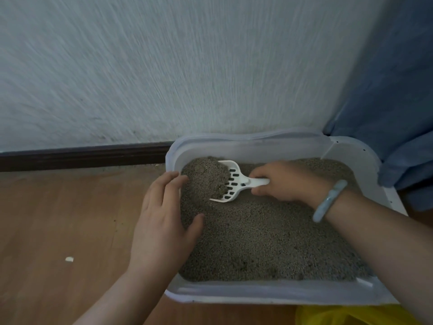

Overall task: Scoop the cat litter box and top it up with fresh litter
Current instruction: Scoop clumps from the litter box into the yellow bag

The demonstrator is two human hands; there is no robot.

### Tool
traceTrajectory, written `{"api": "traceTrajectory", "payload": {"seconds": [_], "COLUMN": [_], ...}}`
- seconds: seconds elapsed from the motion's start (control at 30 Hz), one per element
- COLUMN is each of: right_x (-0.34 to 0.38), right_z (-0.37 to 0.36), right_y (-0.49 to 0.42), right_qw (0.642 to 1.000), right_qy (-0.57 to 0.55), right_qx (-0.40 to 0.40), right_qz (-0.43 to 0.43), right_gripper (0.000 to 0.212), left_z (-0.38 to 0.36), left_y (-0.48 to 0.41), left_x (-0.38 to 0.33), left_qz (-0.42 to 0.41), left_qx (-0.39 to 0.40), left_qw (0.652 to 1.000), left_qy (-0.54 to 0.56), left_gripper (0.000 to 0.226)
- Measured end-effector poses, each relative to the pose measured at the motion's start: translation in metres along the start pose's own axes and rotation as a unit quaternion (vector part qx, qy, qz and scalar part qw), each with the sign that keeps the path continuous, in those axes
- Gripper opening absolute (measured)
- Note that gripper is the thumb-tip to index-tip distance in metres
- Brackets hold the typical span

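The white litter box (pixel 269 146) sat on the floor with its far rim close against the wall (pixel 164 66). Its far right corner lay just beside a hanging blue cloth (pixel 398 90). On those two sides there was little free room. To the left of the box the wooden floor (pixel 70 219) lay open, with one small white scrap (pixel 69 259) well apart from the box. Something yellow (pixel 351 315) showed just beyond the near rim; what it was could not be told.

Grey-brown litter (pixel 269 231) filled the box from wall to wall, lying below the rim. The white slotted scoop (pixel 234 181) was in the far left part of the box, its bowl pointing left and heaped with litter, near the left wall. The right hand (pixel 285 181) had its fingers curled round the scoop's handle, and a pale bracelet (pixel 329 200) sat on that wrist. The left hand (pixel 164 212) lay over the left rim with fingers straight and spread, holding nothing, its thumb on the litter side.

A dark skirting board (pixel 82 156) ran along the foot of the pale textured wall, and a few grains lay on the floor beside it.
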State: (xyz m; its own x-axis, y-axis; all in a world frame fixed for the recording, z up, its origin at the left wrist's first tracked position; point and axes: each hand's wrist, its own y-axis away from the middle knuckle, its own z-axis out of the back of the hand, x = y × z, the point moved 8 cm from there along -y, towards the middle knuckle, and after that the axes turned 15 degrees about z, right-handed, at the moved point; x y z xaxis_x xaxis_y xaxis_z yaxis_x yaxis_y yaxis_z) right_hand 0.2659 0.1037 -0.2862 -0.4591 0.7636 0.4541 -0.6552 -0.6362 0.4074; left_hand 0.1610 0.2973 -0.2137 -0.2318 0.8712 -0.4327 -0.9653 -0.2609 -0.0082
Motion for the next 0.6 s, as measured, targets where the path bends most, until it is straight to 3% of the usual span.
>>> {"api": "traceTrajectory", "payload": {"seconds": [0.3,0.6], "right_x": [0.002,-0.01], "right_z": [-0.016,-0.035], "right_y": [-0.016,-0.01], "right_qw": [0.991,0.983], "right_qy": [-0.119,-0.139], "right_qx": [-0.058,-0.117], "right_qz": [0.039,0.017], "right_gripper": [0.027,0.025], "left_z": [-0.001,0.001], "left_y": [-0.001,0.001], "left_x": [0.002,0.002], "left_qz": [0.017,0.019], "left_qx": [0.006,-0.003], "left_qw": [1.0,1.0], "left_qy": [0.017,0.016], "left_gripper": [0.073,0.067]}}
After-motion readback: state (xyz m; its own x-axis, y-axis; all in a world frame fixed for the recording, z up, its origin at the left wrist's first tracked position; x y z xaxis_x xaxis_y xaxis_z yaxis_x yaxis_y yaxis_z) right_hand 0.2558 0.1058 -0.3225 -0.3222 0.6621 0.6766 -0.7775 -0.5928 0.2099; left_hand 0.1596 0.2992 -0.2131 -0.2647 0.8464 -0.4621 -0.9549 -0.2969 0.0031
